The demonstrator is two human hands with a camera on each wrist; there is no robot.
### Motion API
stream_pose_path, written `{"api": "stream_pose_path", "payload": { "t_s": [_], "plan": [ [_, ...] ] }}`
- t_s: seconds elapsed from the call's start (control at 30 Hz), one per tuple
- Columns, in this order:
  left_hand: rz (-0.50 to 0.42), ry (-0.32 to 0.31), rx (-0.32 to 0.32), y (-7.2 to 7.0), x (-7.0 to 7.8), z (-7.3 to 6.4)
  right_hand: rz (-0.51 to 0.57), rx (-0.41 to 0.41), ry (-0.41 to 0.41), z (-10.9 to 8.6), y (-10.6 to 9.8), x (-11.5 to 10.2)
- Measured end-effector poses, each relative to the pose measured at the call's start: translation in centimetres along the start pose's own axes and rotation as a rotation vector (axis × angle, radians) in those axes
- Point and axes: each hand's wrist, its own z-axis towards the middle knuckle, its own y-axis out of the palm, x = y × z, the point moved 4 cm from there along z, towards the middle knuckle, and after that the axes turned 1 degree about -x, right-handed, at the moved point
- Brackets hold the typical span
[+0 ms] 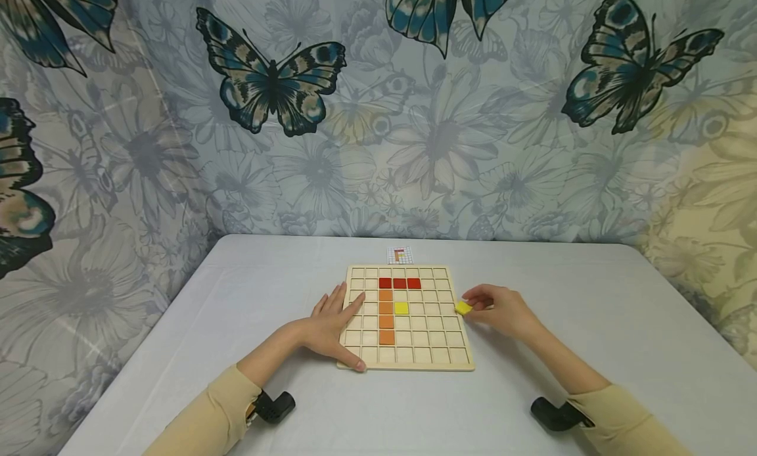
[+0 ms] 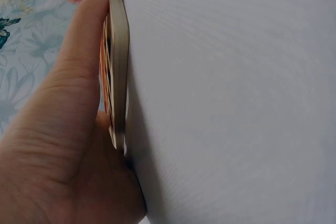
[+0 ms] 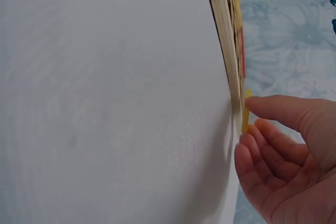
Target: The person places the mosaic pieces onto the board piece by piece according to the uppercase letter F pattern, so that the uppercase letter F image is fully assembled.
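Observation:
A wooden grid board (image 1: 428, 356) lies flat on the table. Three red tiles (image 1: 399, 283) form a row in its upper part. Several orange tiles (image 1: 386, 321) run down in a column below the leftmost red one. One yellow tile (image 1: 401, 308) sits in a cell just right of that column. With fingers spread, my left hand (image 1: 324, 329) rests on the board's left side, its thumb at the near left corner. At the right edge my right hand (image 1: 505, 311) pinches another yellow tile (image 1: 463, 308) between thumb and fingers; the right wrist view shows this tile (image 3: 246, 111) edge-on.
Behind the board's far edge lies a small pattern card (image 1: 399, 255) with a coloured grid. A white cloth covers the table (image 1: 266, 265). Butterfly-print fabric (image 1: 437, 147) hangs behind and to the sides. Both wrists carry black camera mounts (image 1: 275, 408).

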Motion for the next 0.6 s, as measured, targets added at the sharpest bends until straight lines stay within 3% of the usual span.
{"api": "stream_pose_path", "payload": {
  "t_s": [0.6],
  "plan": [
    [-0.005,0.006,-0.002,0.0,-0.1,0.1,0.042,-0.052,-0.038,1.2,2.3,-2.5]
  ]
}}
